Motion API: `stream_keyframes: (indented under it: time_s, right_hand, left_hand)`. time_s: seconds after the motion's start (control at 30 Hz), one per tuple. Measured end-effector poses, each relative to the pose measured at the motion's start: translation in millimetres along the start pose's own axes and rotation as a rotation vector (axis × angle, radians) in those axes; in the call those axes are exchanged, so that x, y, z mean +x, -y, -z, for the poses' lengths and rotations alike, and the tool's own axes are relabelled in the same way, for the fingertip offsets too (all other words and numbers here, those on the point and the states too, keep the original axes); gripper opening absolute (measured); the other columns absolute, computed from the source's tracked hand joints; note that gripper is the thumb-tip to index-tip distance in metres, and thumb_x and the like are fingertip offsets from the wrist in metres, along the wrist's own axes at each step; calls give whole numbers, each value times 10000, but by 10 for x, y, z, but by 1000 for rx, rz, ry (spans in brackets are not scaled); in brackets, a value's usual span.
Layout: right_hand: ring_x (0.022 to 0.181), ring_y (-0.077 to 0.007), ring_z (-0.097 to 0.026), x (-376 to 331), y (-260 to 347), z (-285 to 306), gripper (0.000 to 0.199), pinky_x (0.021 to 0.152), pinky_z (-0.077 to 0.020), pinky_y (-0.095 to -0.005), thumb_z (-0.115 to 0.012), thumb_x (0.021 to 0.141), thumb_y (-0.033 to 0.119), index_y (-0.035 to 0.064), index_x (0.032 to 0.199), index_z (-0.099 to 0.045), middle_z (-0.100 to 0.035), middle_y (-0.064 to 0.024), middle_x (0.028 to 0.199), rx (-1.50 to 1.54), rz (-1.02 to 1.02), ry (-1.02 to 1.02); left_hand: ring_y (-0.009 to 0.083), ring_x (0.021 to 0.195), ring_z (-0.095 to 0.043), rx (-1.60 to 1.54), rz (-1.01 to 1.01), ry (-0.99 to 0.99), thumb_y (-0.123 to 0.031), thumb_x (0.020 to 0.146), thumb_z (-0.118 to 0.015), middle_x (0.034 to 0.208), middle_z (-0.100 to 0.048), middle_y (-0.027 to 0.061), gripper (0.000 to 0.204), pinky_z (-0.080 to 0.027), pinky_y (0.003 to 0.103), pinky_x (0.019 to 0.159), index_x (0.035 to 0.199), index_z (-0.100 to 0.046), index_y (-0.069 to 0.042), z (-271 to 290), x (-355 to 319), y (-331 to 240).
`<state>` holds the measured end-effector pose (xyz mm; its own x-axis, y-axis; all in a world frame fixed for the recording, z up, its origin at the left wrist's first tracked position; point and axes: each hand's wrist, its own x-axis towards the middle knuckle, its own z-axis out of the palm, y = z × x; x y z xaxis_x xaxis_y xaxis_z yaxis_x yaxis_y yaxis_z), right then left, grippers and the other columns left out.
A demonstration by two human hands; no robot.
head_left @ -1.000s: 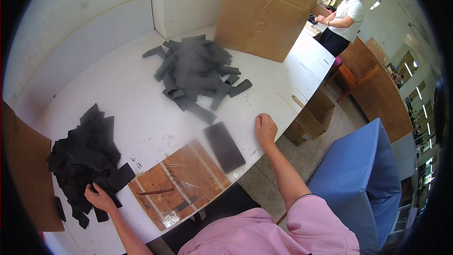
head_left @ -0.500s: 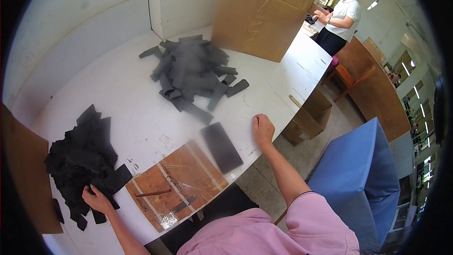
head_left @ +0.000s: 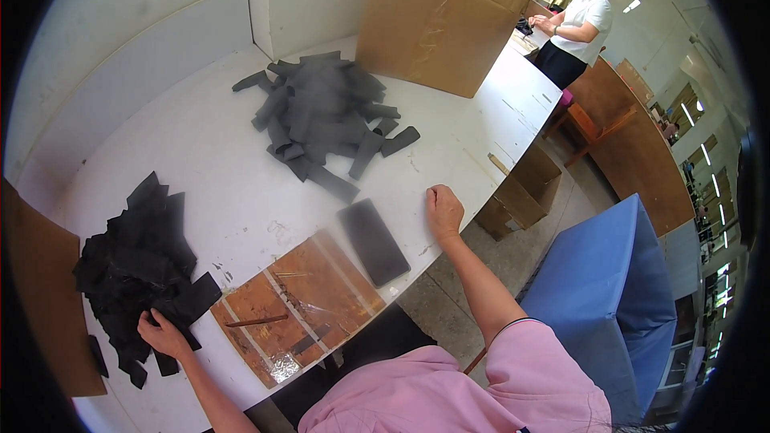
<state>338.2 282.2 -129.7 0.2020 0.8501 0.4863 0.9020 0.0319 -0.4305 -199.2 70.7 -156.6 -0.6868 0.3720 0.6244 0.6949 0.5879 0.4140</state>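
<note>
My left hand (head_left: 166, 335) rests at the near edge of a heap of black fabric pieces (head_left: 136, 265) on the left of the table. Its thumb and fingers are apart and touch the cloth; some fingertips are hard to make out. Towards the right edge of the white tabletop, my right hand (head_left: 444, 212) is closed in a fist, with nothing showing in it. Between the hands lies a flat dark grey slab (head_left: 374, 242) with rounded corners. Farther back is a pile of dark grey tube-like fabric pieces (head_left: 325, 124), slightly blurred.
A brown board (head_left: 297, 297) under clear film lies at the near edge, with a thin brown stick (head_left: 257, 321) on it. A large cardboard box (head_left: 441, 24) stands at the back. An open carton (head_left: 521, 196) and a blue fabric-covered object (head_left: 585, 273) are at right. A person (head_left: 581, 28) stands beyond.
Both hands keep nearly the same places and poses. The view has shifted very slightly. The person in the background has lowered their hands a little.
</note>
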Motion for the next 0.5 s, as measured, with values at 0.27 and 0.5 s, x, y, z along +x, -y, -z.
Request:
stream_keyframes:
  time_s: [0.27, 0.5]
  right_hand:
    - [666, -299, -563, 6, 13, 6, 133, 601, -440, -380, -514, 783, 181, 60, 763, -565, -581, -120, 746, -8, 6, -10]
    - [704, -304, -552, -2, 16, 16, 142, 623, -433, -407, -491, 799, 196, 65, 783, -544, -568, -120, 764, -3, -32, 42]
  left_hand:
    - [310, 876, -493, -6, -7, 0, -273, 844, -488, 909, -531, 164, 323, -390, 367, 775, 941, -527, 33, -12, 0, 28]
    - [308, 864, -497, -23, 1, -1, -266, 844, -492, 898, -534, 162, 318, -396, 365, 761, 931, -530, 37, 6, 4, -2]
